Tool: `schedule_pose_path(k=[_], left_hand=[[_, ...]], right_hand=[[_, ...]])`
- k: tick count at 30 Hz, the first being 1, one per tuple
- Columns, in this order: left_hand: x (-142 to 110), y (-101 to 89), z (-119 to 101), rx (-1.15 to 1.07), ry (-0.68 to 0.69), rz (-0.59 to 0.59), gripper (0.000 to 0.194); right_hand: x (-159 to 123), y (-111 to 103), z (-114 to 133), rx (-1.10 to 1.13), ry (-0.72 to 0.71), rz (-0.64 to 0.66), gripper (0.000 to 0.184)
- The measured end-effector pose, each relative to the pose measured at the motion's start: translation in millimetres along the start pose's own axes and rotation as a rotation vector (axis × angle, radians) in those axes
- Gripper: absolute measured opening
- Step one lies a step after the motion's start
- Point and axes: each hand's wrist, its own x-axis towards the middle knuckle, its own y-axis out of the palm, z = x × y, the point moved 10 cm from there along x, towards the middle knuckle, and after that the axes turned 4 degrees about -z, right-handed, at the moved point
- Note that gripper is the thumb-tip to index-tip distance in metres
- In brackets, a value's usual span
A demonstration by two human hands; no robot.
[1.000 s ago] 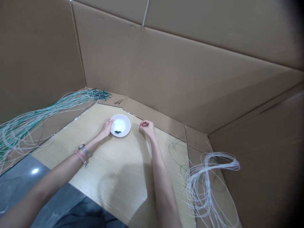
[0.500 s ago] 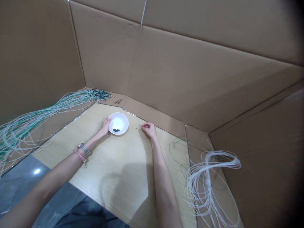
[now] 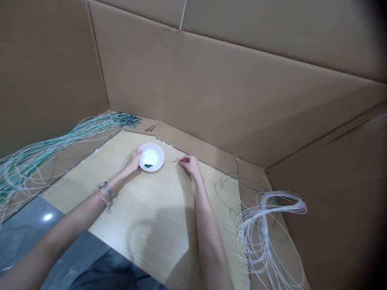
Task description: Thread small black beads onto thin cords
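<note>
You have the white bowl point(image 3: 156, 152) on the left part of the worktop point(image 3: 142, 197), its near-left rim gripped by the fingers of your left hand point(image 3: 133, 162). A small cluster of dark green pieces point(image 3: 148, 165) lies inside, toward the bowl's near side. Your right hand point(image 3: 191, 165) is just right of the bowl, apart from it, its fingers closed in a pinch low over the worktop; whether anything is between them, you cannot tell from here. Tiny dark pieces point(image 3: 173, 162) sit between the bowl and that pinch.

The step in hand looks like fine handling of those tiny pieces, one or a few at a time, while the left hand steadies the bowl; whether they are being set down or gathered is unclear. Any next move there calls for a light, exact pinch, a level bowl, and a right wrist clear of the loose pieces, which could roll or scatter.
</note>
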Motion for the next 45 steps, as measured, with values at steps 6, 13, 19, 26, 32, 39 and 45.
schedule_pose_path(k=[6, 13, 19, 26, 32, 39, 45], left_hand=[[-11, 12.6, -9, 0.007, 0.042, 0.053, 0.043], [-26, 22.9, -22, 0.035, 0.091, 0.096, 0.050], [-36, 27.8, -36, 0.068, 0.140, 0.133, 0.045], [-41, 26.9, -44, 0.087, 0.158, 0.145, 0.044], [-41, 26.6, -45, 0.090, 0.156, 0.147, 0.042], [-35, 22.9, -39, 0.098, 0.120, 0.116, 0.045], [-27, 20.6, -25, 0.114, 0.077, 0.088, 0.049]], right_hand=[[-11, 8, 58, -0.130, -0.150, 0.072, 0.028], [-45, 77, 104, -0.318, -0.267, 0.345, 0.027], [-55, 106, 103, -0.419, -0.237, 0.386, 0.028], [-53, 119, 97, -0.418, -0.206, 0.396, 0.029], [-50, 120, 91, -0.393, -0.222, 0.409, 0.029], [-49, 123, 92, -0.361, -0.226, 0.402, 0.029], [-48, 121, 96, -0.315, -0.237, 0.387, 0.030]])
